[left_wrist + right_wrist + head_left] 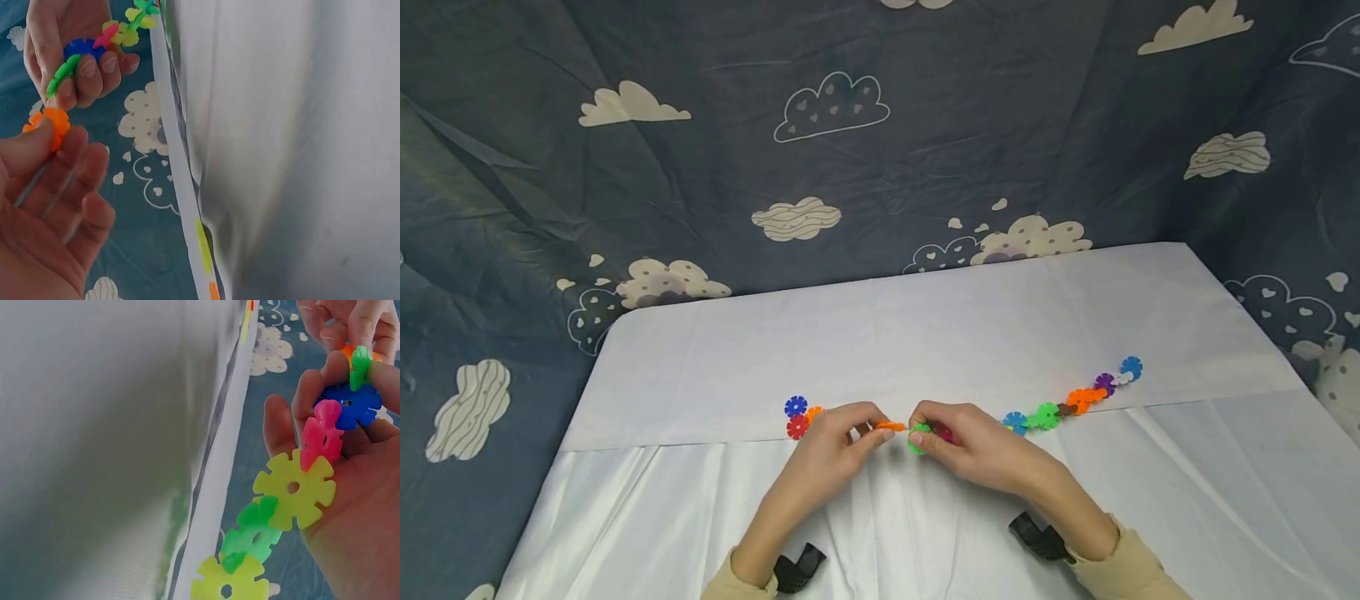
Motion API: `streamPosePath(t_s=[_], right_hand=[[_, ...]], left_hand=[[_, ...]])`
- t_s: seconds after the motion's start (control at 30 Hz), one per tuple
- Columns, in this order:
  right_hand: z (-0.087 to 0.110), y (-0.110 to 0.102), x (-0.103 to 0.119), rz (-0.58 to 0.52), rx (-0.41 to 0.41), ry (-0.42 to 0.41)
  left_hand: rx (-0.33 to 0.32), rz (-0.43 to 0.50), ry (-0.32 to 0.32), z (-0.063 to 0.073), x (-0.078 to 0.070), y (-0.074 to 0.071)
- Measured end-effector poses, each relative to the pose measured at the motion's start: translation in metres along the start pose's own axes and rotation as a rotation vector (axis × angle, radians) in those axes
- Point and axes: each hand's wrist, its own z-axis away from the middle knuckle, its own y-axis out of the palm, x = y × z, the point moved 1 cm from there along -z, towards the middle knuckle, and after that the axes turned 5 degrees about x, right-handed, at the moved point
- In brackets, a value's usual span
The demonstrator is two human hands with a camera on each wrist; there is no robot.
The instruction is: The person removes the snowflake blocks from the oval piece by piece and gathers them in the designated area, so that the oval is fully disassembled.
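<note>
My left hand (835, 450) pinches an orange notched plastic disc (59, 128) between thumb and forefinger, the other fingers loosely bent. Facing it, my right hand (973, 443) grips a green notched disc (359, 369) at the end of a chain. The orange disc meets the green one edge to edge in the head view. Behind the green piece, a blue disc (353, 406), a pink disc (322, 440) and a yellow disc (294, 494) interlock across the right palm. More green and yellow discs follow; in the head view the hand hides this stretch.
Farther right on the white-covered table (880, 350) lies a linked run of discs, including a green one (1047, 416), an orange one (1081, 402) and a purple one (1104, 383). Loose blue (796, 406) and red discs (797, 427) lie left of the left hand.
</note>
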Motion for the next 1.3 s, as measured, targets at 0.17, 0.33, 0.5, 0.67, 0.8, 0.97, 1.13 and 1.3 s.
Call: streamPosePath(t_s=[0.17, 0.33, 0.5, 0.67, 0.8, 0.97, 1.13, 1.3], right_hand=[[0.000, 0.000, 0.001, -0.002, 0.005, 0.018], [0.001, -0.001, 0.002, -0.026, 0.012, 0.043], [0.001, -0.001, 0.002, -0.038, 0.008, 0.049], [0.001, -0.001, 0.001, -0.029, -0.013, 0.044], [0.000, -0.002, 0.001, -0.014, -0.020, 0.040], [0.000, -0.002, 0.000, -0.004, -0.027, 0.037], [0.001, -0.002, 0.000, -0.017, -0.025, 0.040], [0.000, -0.002, 0.000, -0.025, -0.037, 0.043]], left_hand=[[-0.023, -0.042, -0.150, 0.002, 0.007, -0.010], [-0.050, -0.072, -0.292, 0.005, 0.021, -0.025], [-0.060, -0.088, -0.399, 0.008, 0.035, -0.040], [-0.018, -0.160, -0.464, 0.010, 0.044, -0.049], [0.006, -0.230, -0.483, 0.011, 0.047, -0.051], [-0.016, -0.285, -0.475, 0.011, 0.044, -0.050], [-0.056, -0.322, -0.424, 0.010, 0.033, -0.047], [-0.033, -0.229, -0.297, 0.007, 0.014, -0.036]])
